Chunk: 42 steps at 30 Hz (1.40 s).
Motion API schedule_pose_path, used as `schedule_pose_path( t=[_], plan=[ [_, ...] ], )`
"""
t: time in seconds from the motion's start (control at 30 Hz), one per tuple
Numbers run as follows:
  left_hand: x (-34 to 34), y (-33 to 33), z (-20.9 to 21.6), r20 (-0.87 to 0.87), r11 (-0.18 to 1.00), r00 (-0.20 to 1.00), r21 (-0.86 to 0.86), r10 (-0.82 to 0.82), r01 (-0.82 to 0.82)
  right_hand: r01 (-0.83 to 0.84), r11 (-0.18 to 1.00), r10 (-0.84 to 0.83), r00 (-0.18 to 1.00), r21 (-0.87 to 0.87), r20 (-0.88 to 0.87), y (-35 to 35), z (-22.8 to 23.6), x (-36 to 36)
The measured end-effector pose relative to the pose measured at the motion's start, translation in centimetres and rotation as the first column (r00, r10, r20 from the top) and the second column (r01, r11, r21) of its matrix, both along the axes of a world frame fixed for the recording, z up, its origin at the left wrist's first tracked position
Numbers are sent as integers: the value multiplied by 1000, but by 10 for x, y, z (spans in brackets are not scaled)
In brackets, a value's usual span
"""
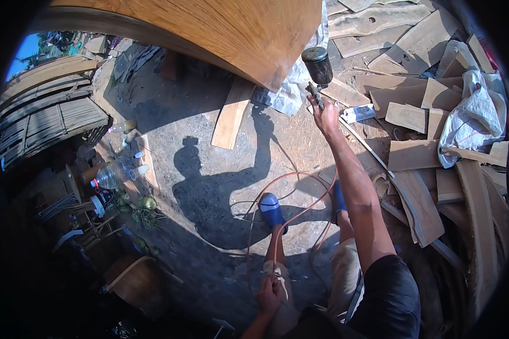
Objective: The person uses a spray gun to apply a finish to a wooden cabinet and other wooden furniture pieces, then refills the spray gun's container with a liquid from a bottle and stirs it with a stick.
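Observation:
In my right hand [325, 117], at the end of an outstretched arm, is a spray gun [318, 66] with a dark round cup on top. My fingers are wrapped round its handle. The gun is just to the right of a corner of a large varnished wooden panel [232, 34] with orange-brown grain. Low in the picture, close to my leg, my left hand [270, 295] is closed round a thin reddish hose [277, 179]. That hose loops over the ground around my feet.
Wood offcuts [413, 118] lie heaped on the right with a white sack [475, 116]. A plank [233, 113] rests under the panel's corner. At left are a clear plastic bottle [116, 174], green coconuts [147, 203] and slatted wood [56, 121]. My blue shoes [271, 209] stand among the hose loops.

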State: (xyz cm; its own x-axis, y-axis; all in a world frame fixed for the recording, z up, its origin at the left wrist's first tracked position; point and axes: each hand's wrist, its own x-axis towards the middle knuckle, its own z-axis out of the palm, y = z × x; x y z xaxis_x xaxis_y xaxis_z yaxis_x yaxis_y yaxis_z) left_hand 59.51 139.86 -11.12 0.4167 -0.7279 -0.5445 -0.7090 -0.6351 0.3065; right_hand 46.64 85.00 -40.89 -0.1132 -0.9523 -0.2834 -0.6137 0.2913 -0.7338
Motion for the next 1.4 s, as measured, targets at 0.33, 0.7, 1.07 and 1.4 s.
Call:
schedule_pose_path(
  t=[0.33,0.7,1.07,1.4],
  plan=[
    [-1,11,-1,-89,1000,996,-4,17,-17,0,972,38,987,-234,154,-21,234,-37],
    [9,-58,49,-133,961,991,-273,0,-37,-22,879,126,974,-477,187,-44,488,-71],
    [4,-75,90,-85,953,996,-301,9,-34,-12,899,104,977,-437,187,-35,513,-87],
    [5,-123,141,-49,921,999,-389,-21,0,-15,850,182,946,-526,268,-54,612,-97]
  ],
)
